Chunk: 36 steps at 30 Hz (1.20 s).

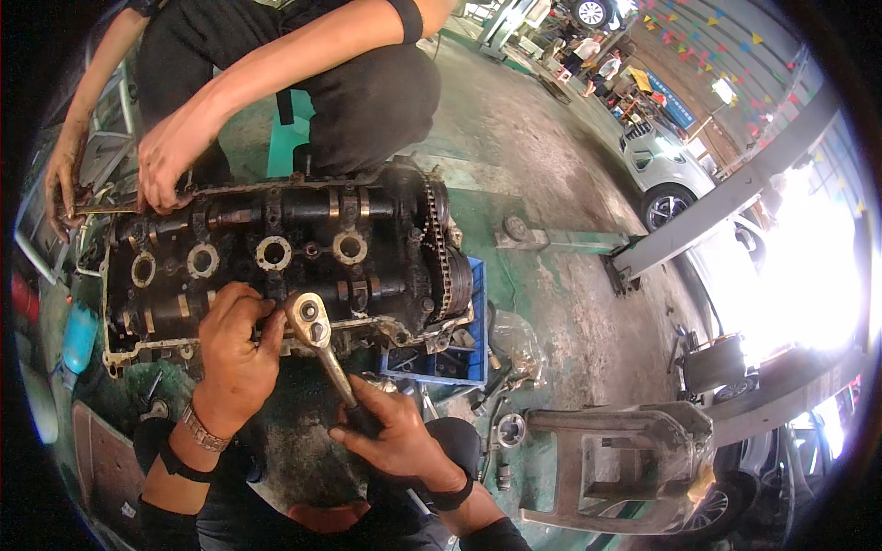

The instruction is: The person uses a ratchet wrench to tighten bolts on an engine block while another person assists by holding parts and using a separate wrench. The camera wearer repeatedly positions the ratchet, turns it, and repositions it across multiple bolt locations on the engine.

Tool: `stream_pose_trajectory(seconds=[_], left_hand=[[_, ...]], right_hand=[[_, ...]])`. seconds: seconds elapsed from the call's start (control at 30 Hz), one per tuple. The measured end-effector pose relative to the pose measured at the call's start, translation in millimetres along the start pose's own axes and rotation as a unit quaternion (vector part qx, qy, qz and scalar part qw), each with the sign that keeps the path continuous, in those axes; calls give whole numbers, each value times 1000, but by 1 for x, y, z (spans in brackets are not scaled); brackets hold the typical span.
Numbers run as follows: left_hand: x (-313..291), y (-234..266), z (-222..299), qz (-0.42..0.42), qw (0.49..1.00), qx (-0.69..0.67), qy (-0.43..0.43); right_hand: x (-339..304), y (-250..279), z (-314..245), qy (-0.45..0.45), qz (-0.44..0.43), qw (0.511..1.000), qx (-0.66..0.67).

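A ratchet wrench (pixel 324 346) points up and leftward from my right hand (pixel 397 430), which is closed round its handle. Its head sits over the near side of an oily black engine cylinder head (pixel 303 207). Just left of the ratchet head, my left hand (pixel 237 354) has its fingers curled and pressed together over the engine. What those fingers hold, if anything, is hidden. A timing chain (pixel 435 234) runs along the engine's right end. Across the engine, a co-worker's hand (pixel 167 163) and other hand (pixel 64 184) are at the far left corner, with a long metal tool (pixel 108 208) between them.
A blue crate (pixel 480 321) holding parts stands by the engine's near right corner. Loose parts and a plastic bag (pixel 516 344) lie to its right. A grey metal frame (pixel 634 459) is at lower right. At left stands a blue bottle (pixel 80 337). A lift post (pixel 726 211) rises on the right.
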<state>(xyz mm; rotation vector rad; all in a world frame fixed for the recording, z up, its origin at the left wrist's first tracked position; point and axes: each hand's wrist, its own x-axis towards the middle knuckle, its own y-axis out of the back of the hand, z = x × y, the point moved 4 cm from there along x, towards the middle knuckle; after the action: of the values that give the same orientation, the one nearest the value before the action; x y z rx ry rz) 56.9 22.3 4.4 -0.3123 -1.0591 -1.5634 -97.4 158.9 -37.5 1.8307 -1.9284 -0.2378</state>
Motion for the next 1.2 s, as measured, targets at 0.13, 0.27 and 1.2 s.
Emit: stream_pose_trajectory(seconds=[0.13, 0.27, 1.2], left_hand=[[0, -1, 1, -10, 1000, -9, 6], [2, -1, 3, -17, 1000, -8, 3], [1, 0, 1, -2, 999, -11, 33]], right_hand=[[0, -1, 1, 11, 12, 1000, 2], [-1, -1, 0, 26, 32, 999, 3], [-1, 1, -4, 11, 10, 1000, -1]])
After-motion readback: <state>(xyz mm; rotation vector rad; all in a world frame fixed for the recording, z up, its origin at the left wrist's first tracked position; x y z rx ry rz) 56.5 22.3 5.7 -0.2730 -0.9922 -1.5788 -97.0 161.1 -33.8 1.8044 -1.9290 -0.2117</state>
